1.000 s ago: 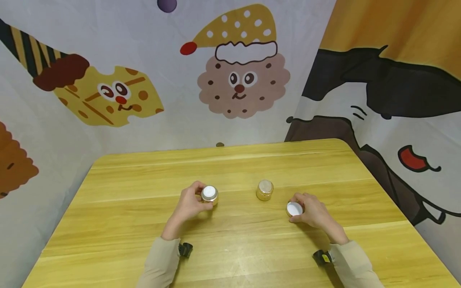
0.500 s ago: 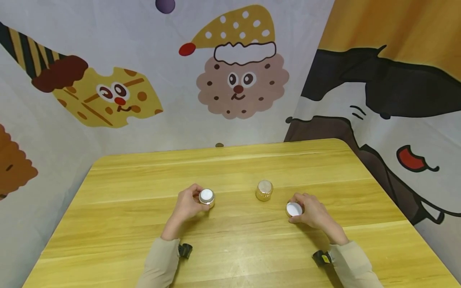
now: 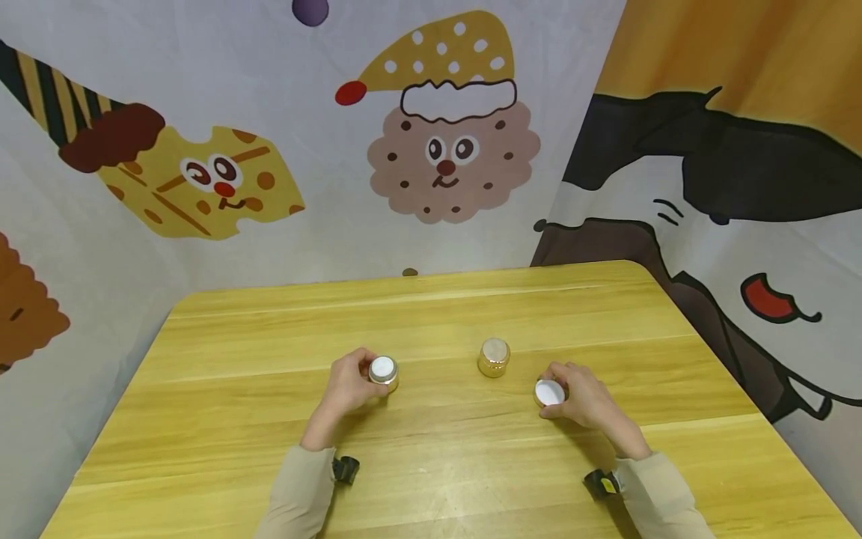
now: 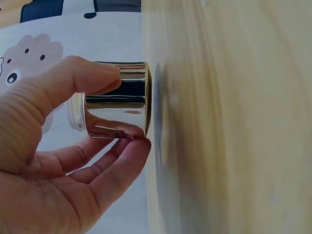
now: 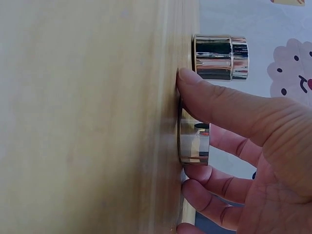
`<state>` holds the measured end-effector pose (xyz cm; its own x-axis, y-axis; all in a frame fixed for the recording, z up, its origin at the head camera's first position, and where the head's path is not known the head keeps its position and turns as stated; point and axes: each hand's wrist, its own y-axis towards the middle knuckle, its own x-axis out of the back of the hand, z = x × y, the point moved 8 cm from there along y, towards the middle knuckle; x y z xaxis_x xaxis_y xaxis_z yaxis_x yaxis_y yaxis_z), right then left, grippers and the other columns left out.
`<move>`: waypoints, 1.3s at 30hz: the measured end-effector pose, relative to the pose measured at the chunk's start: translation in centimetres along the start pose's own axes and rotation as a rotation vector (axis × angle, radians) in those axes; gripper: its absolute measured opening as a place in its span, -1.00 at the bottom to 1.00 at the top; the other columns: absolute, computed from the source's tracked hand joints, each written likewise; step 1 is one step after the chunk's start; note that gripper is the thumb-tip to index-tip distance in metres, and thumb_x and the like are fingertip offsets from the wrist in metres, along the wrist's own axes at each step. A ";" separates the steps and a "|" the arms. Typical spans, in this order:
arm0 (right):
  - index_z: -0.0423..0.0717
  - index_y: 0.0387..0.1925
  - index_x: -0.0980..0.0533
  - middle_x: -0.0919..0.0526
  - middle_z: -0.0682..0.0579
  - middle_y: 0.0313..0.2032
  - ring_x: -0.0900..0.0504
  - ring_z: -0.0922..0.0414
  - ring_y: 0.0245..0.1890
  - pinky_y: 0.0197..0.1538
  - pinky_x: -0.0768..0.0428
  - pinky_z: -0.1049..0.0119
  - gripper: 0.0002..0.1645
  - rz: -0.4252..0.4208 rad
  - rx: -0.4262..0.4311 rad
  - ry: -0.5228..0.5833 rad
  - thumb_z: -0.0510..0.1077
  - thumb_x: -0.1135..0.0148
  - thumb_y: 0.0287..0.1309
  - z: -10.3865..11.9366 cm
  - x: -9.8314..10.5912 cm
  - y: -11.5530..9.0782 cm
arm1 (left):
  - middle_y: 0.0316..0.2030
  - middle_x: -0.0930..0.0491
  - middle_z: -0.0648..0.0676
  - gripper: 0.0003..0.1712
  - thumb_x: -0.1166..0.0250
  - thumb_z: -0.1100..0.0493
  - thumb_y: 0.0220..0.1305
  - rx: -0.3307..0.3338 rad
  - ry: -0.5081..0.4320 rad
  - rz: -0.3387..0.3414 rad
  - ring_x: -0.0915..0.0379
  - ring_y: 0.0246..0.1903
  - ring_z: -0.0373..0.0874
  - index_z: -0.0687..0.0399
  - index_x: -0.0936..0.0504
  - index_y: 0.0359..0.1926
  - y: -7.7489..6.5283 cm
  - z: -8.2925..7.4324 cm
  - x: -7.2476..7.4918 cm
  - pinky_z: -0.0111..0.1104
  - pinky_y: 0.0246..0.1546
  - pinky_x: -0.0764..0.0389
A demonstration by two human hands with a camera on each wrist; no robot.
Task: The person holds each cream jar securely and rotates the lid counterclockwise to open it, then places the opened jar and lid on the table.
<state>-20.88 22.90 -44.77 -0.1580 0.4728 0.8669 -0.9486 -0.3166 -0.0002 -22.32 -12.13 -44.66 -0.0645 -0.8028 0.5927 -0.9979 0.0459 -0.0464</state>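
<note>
My left hand (image 3: 349,383) holds an uncapped gold cosmetic jar (image 3: 384,376) upright by its sides, thumb opposite fingers. Its top shows white, and the left wrist view shows a clear neck on the shiny gold body (image 4: 117,114). The base is at the tabletop; whether it touches, I cannot tell. On the right, my right hand (image 3: 587,397) grips a gold lid (image 3: 549,394) between thumb and fingers, white inside facing up. In the right wrist view the lid (image 5: 196,141) lies flat against the table. Between the hands stands a second gold jar (image 3: 494,358), capped.
The wood-grain table (image 3: 431,464) runs under both hands, its far edge near a cartoon-printed curtain (image 3: 323,150). Black cameras sit at the left wrist (image 3: 346,470) and the right wrist (image 3: 601,483).
My left hand has shifted the uncapped jar slightly left and nearer to me. The right hand, the lid and the capped jar stay in place.
</note>
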 end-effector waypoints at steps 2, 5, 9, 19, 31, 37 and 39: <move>-0.02 -0.27 -0.52 -0.49 0.07 -0.41 -0.42 0.12 -0.38 -0.42 -0.35 0.35 -0.46 0.000 0.001 0.004 -0.11 -0.59 -0.41 0.0 0.0 0.0 | -0.33 -0.56 0.15 -0.54 -0.50 0.42 -0.26 0.005 0.005 0.004 -0.43 -0.31 -0.03 0.31 -0.54 -0.23 0.0 0.1 0.0 -0.22 -0.25 -0.54; -0.03 -0.27 -0.52 -0.49 0.07 -0.41 -0.42 0.12 -0.38 -0.42 -0.35 0.35 -0.45 -0.001 0.005 0.004 -0.11 -0.59 -0.41 0.0 0.0 0.0 | -0.32 -0.56 0.15 -0.54 -0.50 0.42 -0.25 0.010 0.008 0.007 -0.43 -0.31 -0.03 0.31 -0.54 -0.23 0.0 0.2 0.0 -0.22 -0.24 -0.55; -0.02 -0.27 -0.52 -0.49 0.08 -0.41 -0.41 0.13 -0.39 -0.42 -0.34 0.35 -0.45 -0.002 0.006 0.004 -0.11 -0.59 -0.41 0.0 0.0 0.0 | -0.32 -0.56 0.16 -0.53 -0.50 0.43 -0.25 0.013 0.009 0.009 -0.43 -0.30 -0.02 0.32 -0.54 -0.22 0.0 0.4 -0.1 -0.20 -0.23 -0.55; -0.03 -0.26 -0.52 -0.49 0.08 -0.41 -0.42 0.12 -0.37 -0.40 -0.36 0.34 -0.45 -0.006 -0.002 0.002 -0.12 -0.59 -0.42 0.0 0.0 -0.1 | -0.31 -0.55 0.17 -0.52 -0.49 0.43 -0.25 0.017 0.020 0.019 -0.41 -0.29 -0.02 0.34 -0.52 -0.20 0.0 0.4 -0.1 -0.20 -0.23 -0.54; -0.05 -0.27 -0.52 -0.50 0.07 -0.40 -0.41 0.13 -0.38 -0.39 -0.38 0.34 -0.46 -0.001 0.021 0.019 -0.13 -0.59 -0.41 0.0 0.0 0.0 | -0.24 -0.53 0.24 -0.45 -0.46 0.44 -0.23 0.030 0.041 0.068 -0.47 -0.19 0.09 0.41 -0.44 -0.13 -0.1 0.0 -0.4 -0.09 -0.09 -0.56; -0.04 -0.25 -0.52 -0.49 0.03 -0.36 -0.42 0.11 -0.36 -0.35 -0.41 0.31 -0.46 0.005 0.000 0.050 -0.15 -0.59 -0.39 -0.2 -0.1 0.0 | -0.19 -0.53 0.27 -0.39 -0.47 0.42 -0.22 -0.001 0.042 0.084 -0.48 -0.17 0.11 0.44 -0.42 -0.07 -0.1 -0.4 -0.4 -0.07 -0.07 -0.56; -0.05 -0.25 -0.52 -0.49 0.01 -0.35 -0.42 0.10 -0.36 -0.35 -0.41 0.29 -0.46 0.007 -0.004 0.069 -0.17 -0.59 -0.38 -0.2 -0.2 -0.1 | -0.17 -0.53 0.27 -0.38 -0.47 0.40 -0.21 -0.011 0.041 0.085 -0.48 -0.17 0.11 0.44 -0.42 -0.06 0.0 -0.5 -0.4 -0.08 -0.08 -0.56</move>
<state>-20.85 23.05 -45.04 -0.1830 0.5262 0.8304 -0.9484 -0.3170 -0.0081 -22.25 -11.49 -44.50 -0.1488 -0.7709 0.6194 -0.9889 0.1195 -0.0888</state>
